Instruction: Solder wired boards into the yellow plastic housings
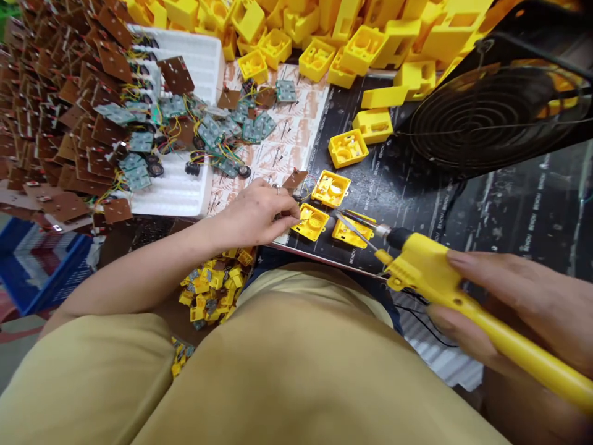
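My left hand (257, 213) reaches over the bench edge, fingers pinched together on a small yellow plastic housing (311, 221) with a speaker grille. A brown circuit board (295, 180) with thin wires lies just beyond my fingers. My right hand (519, 309) is wrapped round the handle of a yellow soldering iron (445, 281). Its metal tip (352, 227) points left and hovers over another yellow housing (351, 233) next to the one I pinch. A third open housing (330, 188) lies just behind them.
A white foam tray (185, 191) holds green boards, wires and small speakers. Heaps of brown boards (50, 117) fill the left. Yellow housings (343, 37) pile along the back. A black wire-guard fan (491, 111) stands at right. Finished yellow parts (213, 293) sit by my lap.
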The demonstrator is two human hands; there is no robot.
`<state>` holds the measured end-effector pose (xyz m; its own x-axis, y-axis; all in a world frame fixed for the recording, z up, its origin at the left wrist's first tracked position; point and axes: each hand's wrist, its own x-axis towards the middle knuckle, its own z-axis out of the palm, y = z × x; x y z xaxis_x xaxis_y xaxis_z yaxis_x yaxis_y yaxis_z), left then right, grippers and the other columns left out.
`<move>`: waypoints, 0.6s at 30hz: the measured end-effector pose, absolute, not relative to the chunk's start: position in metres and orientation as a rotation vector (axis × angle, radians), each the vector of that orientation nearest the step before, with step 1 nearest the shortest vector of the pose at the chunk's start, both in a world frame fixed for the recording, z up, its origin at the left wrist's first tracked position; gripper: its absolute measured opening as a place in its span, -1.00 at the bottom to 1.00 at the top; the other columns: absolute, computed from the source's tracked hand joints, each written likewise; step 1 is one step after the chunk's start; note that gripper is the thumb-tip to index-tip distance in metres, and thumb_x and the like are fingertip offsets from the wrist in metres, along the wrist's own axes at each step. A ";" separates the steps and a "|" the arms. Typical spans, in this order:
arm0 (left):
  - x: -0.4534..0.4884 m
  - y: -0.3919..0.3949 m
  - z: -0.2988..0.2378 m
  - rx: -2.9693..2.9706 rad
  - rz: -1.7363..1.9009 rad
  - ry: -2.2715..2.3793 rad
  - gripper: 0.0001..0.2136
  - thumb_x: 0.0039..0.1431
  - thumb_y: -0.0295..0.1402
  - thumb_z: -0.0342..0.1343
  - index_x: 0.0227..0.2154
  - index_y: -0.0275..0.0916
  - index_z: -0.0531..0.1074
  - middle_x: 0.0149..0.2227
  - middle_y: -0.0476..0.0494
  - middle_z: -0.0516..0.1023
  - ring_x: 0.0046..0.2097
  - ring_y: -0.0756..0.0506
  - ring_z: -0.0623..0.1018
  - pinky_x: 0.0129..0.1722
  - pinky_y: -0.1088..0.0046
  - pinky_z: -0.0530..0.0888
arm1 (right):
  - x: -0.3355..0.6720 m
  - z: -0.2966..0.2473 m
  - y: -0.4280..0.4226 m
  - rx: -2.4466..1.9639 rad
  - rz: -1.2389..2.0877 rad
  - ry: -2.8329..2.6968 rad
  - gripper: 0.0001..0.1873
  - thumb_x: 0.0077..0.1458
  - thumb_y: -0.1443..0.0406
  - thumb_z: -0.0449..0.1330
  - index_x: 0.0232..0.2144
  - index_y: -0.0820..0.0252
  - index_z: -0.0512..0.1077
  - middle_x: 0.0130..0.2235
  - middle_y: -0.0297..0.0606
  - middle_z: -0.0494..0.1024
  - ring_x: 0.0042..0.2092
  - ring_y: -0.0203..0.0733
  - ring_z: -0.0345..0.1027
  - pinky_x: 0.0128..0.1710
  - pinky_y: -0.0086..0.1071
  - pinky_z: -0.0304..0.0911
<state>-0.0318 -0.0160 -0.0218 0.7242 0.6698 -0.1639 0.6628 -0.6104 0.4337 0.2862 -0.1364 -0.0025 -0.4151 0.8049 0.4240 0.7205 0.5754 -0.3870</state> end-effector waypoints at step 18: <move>-0.017 0.002 0.002 2.261 -0.346 1.153 -0.89 0.09 -0.47 0.20 -0.40 -0.19 0.63 -0.43 0.03 0.66 -0.38 -0.03 0.58 -0.32 0.48 0.33 | 0.270 -0.010 -0.135 -1.035 0.335 -2.256 -0.36 0.25 0.36 0.32 0.31 0.13 0.26 -0.23 -0.28 0.65 -0.22 -0.26 0.58 -0.12 -0.46 0.52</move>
